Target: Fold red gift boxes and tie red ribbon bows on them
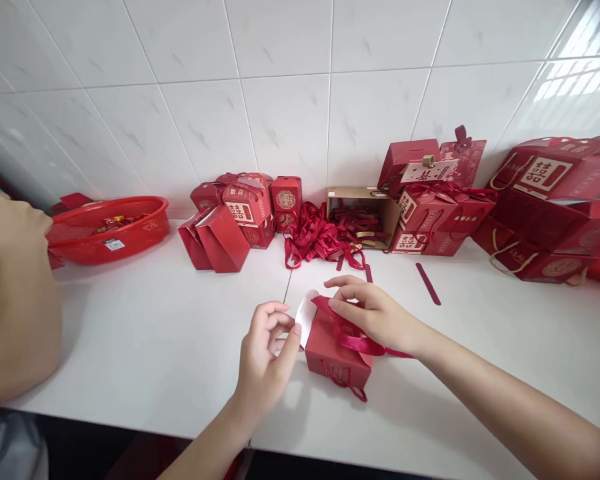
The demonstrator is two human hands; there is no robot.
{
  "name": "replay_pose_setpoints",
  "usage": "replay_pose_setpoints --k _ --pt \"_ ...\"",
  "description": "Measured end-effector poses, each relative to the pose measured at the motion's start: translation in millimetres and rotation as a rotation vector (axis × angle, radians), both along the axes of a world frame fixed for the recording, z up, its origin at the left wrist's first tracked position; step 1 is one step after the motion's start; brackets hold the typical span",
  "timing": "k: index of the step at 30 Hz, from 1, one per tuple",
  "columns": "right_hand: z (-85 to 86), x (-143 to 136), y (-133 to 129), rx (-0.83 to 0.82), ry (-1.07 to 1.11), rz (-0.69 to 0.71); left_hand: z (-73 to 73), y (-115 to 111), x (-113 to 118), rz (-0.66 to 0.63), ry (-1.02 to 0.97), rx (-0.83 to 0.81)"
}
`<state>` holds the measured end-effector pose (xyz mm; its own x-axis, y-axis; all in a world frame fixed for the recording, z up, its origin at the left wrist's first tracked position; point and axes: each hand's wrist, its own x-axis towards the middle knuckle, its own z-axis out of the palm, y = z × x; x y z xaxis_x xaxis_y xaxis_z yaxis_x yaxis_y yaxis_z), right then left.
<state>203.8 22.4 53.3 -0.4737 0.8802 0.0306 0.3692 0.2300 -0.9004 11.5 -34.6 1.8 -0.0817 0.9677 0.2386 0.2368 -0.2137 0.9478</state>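
A small red gift box [325,347] with a rope handle stands on the white table [170,353]. Its raised flap [306,319] shows a white inner side. My left hand [269,350] is at the box's left, thumb and fingers pinching the edge of that flap. Over the top of the box, my right hand [367,310] holds a dark red ribbon [363,343] between thumb and fingers; the ribbon loops across the box and trails to the right under my wrist.
Behind are a ribbon heap [314,233], an open carton [360,193] of straps, and stacked red boxes [250,200]. A red basket [115,233] stands at the left, beside another person's arm [23,300]. One strap [428,283] lies right.
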Motion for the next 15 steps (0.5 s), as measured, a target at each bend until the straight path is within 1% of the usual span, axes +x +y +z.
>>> replay_pose_setpoints --k 5,8,15 --pt "-1.4 -1.4 0.0 -0.083 0.073 0.051 -3.4 0.2 -0.2 0.013 -0.027 0.006" --pt "-1.6 -3.5 -0.6 -0.084 0.073 0.066 -4.9 0.0 0.3 0.029 -0.058 0.021" --pt "-7.3 -8.6 2.2 -0.041 -0.008 0.035 -4.5 -3.7 2.7 0.018 -0.077 0.011"
